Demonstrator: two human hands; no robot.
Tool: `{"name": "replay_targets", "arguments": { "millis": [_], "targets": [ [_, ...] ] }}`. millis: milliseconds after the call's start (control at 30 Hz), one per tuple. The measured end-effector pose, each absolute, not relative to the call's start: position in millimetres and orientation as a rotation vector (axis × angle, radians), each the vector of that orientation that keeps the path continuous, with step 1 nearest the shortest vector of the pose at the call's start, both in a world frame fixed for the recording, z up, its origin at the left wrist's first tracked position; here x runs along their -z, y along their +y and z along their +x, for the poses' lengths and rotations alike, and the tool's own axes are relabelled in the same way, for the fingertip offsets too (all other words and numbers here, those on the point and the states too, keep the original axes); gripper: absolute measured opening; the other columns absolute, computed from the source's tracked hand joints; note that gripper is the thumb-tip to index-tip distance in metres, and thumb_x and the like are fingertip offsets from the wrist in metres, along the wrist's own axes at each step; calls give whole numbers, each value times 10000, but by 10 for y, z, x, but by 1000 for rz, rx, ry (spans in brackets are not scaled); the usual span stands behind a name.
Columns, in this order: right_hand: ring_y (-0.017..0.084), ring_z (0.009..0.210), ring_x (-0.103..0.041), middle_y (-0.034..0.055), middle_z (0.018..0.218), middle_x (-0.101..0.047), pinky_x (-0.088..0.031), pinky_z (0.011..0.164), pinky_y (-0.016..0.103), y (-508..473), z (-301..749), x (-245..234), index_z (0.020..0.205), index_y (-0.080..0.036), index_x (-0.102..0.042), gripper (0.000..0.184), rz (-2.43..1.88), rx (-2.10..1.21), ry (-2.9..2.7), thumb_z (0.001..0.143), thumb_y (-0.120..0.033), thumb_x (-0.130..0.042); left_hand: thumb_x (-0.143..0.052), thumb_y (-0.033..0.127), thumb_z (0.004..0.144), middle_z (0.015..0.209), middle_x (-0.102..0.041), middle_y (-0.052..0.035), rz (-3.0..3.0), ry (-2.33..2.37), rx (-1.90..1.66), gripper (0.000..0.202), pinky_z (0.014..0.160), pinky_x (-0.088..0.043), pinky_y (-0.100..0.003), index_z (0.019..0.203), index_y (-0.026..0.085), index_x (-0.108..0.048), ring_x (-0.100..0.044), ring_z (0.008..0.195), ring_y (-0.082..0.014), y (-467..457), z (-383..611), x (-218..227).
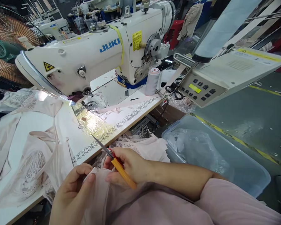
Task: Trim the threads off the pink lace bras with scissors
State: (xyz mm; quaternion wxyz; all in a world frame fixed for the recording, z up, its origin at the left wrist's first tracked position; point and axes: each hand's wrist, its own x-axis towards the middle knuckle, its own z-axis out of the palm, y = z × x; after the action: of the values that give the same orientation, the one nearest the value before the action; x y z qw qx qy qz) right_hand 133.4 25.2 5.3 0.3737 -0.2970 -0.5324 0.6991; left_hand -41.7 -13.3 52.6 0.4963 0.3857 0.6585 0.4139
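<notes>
My left hand [72, 193] is closed, pinching the edge of a pale pink fabric piece [97, 197] between thumb and fingers, low in the view. Close by on the right, my right hand [131, 165] grips small scissors [123, 172] with an orange handle. Their pointed metal blade slants up and left, over the table's front edge. Something red shows beside the blade at my fingers; I cannot make out what it is. Part of the pink fabric also lies beneath my right hand, over my lap. My fingers hide some of the scissors.
A white JUKI sewing machine [91, 56] stands on the table [63, 137], beside a thread cone [152, 82]. Pale lace garments [35, 165] cover the left side. At right are a control box [201, 87] and a clear plastic bin [255, 175]. A fan [4, 50] stands back left.
</notes>
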Motion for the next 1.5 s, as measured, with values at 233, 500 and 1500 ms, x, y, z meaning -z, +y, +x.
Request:
{"name": "replay_targets", "arguments": {
  "millis": [233, 500, 1500],
  "targets": [
    [98, 629, -465, -15, 770, -539, -411, 548, 215, 226, 1296, -89, 762, -179, -512, 208, -737, -1636, -1455, 687, -294, -668, -810, 466, 582, 868, -688, -17, 963, 1679, -956, 350, 648, -532, -149, 749, 206, -647, -632, 816, -168, -158, -591, -497],
    [107, 643, -464, -25, 762, -547, -416, 600, 233, 201, 1352, -186, 783, -196, -443, 218, -859, -1472, -1608, 668, -191, -628, -837, 462, 531, 823, -709, -6, 864, 1733, -1071, 391, 576, -491, -88, 729, 197, -628, -618, 735, -121, -165, -385, -534],
    [152, 557, -475, 8, 657, -533, -230, 478, 239, 563, 1756, -409, 727, -185, -498, 214, -1034, -1008, -2966, 799, -376, -560, -745, 367, 604, 529, -541, 37, 877, 1539, -1018, 266, 439, -298, -145, 636, 156, -586, -418, 457, -65, -23, -330, -475]
  ]
}}
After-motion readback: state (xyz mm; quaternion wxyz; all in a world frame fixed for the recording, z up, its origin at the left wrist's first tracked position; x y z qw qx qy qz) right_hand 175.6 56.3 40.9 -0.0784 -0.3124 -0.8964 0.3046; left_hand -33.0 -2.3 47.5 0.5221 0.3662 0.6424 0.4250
